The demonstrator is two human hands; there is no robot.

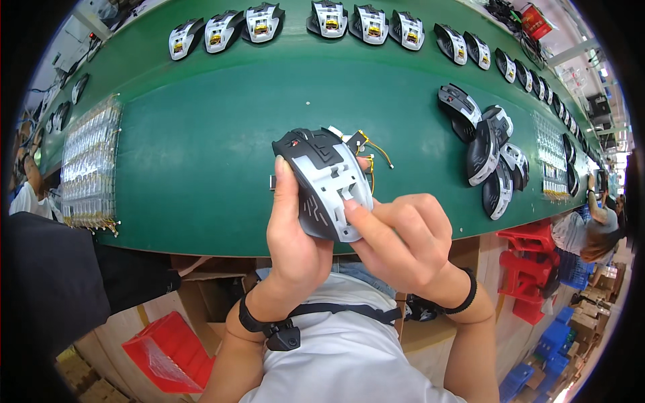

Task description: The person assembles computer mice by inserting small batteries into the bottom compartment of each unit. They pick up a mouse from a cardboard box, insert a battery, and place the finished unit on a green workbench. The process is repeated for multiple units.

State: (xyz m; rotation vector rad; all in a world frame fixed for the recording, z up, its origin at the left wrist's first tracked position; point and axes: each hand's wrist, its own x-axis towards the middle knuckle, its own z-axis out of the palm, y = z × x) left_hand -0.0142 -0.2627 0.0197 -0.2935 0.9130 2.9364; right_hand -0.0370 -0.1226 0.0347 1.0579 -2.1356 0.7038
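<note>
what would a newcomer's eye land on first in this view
Probably the black-and-white mouse shell at the centre, held in the left hand while the right hand touches its white side. Next would likely come the long row of similar shells curving along the far side of the green table, then the overlapping cluster of shells at right and the silvery packs at left.

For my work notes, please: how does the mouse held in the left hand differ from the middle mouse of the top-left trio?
The held mouse is gripped in the left hand; the trio mouse rests on the green table. The trio mouse shows a yellow part in its pale panel; the held mouse shows none there. Both are black with pale panels.
</note>
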